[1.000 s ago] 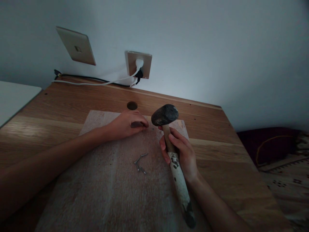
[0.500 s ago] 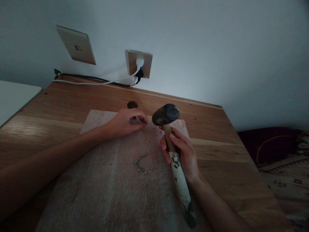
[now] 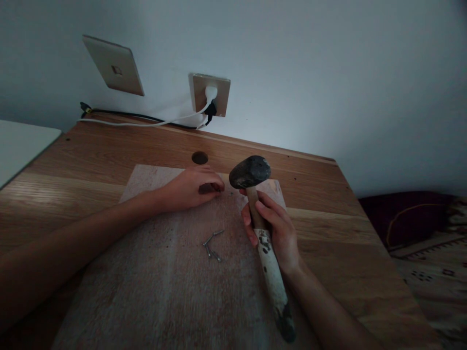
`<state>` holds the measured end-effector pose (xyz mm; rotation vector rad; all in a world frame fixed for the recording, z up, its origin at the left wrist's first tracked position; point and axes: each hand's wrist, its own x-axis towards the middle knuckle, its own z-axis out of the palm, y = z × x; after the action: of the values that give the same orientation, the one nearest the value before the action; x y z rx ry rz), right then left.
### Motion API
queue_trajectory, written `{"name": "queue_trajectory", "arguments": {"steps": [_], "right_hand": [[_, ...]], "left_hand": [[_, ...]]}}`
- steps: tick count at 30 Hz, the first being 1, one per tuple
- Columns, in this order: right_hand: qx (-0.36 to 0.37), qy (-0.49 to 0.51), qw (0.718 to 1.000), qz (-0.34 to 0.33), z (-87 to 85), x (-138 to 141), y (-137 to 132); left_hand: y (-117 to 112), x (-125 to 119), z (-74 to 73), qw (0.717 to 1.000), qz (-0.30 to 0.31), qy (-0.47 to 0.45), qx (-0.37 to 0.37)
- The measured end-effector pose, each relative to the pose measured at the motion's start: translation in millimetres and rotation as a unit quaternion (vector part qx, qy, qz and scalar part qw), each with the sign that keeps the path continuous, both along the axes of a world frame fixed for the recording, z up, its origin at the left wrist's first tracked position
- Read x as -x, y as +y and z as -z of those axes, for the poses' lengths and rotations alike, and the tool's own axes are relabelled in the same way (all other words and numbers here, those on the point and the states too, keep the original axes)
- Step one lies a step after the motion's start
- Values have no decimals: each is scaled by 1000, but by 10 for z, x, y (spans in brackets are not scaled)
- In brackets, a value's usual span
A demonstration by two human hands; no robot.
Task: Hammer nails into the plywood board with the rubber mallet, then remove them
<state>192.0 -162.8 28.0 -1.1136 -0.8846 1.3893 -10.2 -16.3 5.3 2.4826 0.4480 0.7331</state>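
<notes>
My right hand [image 3: 274,232] is wrapped round the paint-smeared wooden handle of a hammer [image 3: 255,199], with its dark head raised over the far part of a pale wooden board [image 3: 164,272]. My left hand [image 3: 189,187] rests on the board's far end, fingertips pinched together at a spot just left of the hammer head. What they pinch is too small to make out. A few loose nails [image 3: 212,245] lie on the board between my two hands.
The board lies on a wooden desk [image 3: 321,214] with a round cable hole [image 3: 199,157]. On the wall behind are a socket [image 3: 210,95] with a white plug and cables, and a blank plate [image 3: 113,67]. A dark cushion [image 3: 408,218] is at the right.
My left hand's fingers lifted slightly and then settled back down on the board at the same spot. The hammer has stayed almost still.
</notes>
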Motion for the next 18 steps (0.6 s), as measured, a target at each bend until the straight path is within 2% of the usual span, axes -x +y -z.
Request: {"name": "queue_trajectory", "arguments": {"steps": [4,8,18], "right_hand": [[0,-1,1000,-8,-7,4,1],[8,-9,1000,-19,-31,11,0],[41,-28,998,-49,-49,20,-22]], "left_hand": [[8,-4,5,1000,10,4,-10],[19,-11,-29,999,25,18,15],[-24,-7,-20,990,-63,36,120]]}}
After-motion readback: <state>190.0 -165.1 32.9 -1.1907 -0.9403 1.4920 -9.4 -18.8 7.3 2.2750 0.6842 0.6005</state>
